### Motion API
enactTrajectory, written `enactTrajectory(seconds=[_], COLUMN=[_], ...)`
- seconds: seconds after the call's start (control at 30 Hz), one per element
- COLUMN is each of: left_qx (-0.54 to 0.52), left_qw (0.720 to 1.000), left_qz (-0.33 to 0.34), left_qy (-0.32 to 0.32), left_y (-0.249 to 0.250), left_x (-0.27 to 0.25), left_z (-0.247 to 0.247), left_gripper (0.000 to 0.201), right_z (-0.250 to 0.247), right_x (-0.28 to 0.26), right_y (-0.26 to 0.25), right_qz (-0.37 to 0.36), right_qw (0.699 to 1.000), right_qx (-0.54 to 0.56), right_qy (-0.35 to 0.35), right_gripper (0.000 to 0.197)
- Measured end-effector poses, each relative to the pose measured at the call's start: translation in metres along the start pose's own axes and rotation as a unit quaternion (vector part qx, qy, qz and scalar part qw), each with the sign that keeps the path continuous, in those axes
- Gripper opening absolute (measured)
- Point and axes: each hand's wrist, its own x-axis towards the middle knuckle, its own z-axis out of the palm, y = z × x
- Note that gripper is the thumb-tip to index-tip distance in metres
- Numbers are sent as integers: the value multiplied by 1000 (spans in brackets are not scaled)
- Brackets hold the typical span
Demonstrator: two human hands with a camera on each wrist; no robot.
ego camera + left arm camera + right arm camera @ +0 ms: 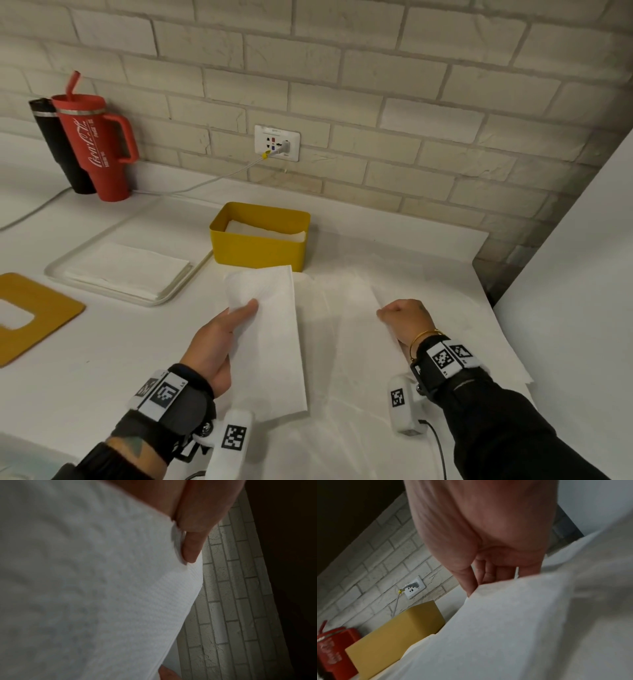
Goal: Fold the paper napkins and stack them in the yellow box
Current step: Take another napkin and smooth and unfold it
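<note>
While the napkin (270, 342) is lifted off the white table (102, 359), we treat it as the main source of error. Our left hand (219, 342) pinches its left edge, thumb on top and fingers beneath, so this side stands raised like a flap just near of the yellow box (260, 246). Our right hand (406, 320) sits at the right edge with fingers curled down onto the sheet; the right wrist view shows thumb and fingertips closing on a paper edge, so we judge it a pinch, though the contact itself is partly hidden.

Risks from here, as we judge them:

1. Skewed fold. If the two hands travel unevenly, the edges do not meet and the fold lands crooked.
2. Tearing. The paper is thin; pulling the hands apart while both grips hold can rip it.
3. Flop or crumple. The raised left side is limp and can sag or double over before it is laid flat.
4. Poor stacking. The box already holds folded napkins (263, 231); a folded piece wider than the opening catches on the rim.

The unfolded supply (126, 270) rests on the tray (178, 291) to the left, well clear of both hands.
</note>
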Motion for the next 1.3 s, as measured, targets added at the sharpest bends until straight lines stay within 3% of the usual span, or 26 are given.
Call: enactTrajectory(seconds=[0.23, 0.33, 0.4, 0.5, 0.6, 0.67, 0.8, 0.87, 1.3], left_qx=[-12, -19, -27, -43, -46, -52, -65, -69, -95], left_qw=[999, 999, 998, 998, 998, 998, 997, 996, 987], left_qz=[-26, -43, -54, -50, -37, -31, -21, -23, -54], left_qy=[17, 23, 18, 8, 0, -7, -38, -46, -115], left_y=[-7, -10, -12, -10, -9, -8, -5, -5, -7], left_x=[7, 10, 11, 12, 12, 10, 4, 2, -1], left_z=[1, 3, 4, 4, 3, 4, 6, 3, -2], left_gripper=[35, 36, 38, 38, 49, 55, 38, 44, 75], right_z=[-35, -49, -54, -53, -28, -1, 44, 56, 77], right_x=[-23, -48, -66, -81, -83, -84, -94, -99, -100], right_y=[-47, -83, -105, -119, -111, -98, -70, -62, -43], right_qz=[-176, -261, -281, -251, -182, -128, -45, -24, -35], right_qw=[983, 958, 927, 872, 860, 869, 888, 889, 909], right_qx=[10, 116, 247, 402, 451, 449, 417, 413, 374], right_qy=[56, 17, -36, -125, -153, -164, -189, -199, -179], right_gripper=[5, 9, 13, 11, 12, 14, 8, 6, 7])
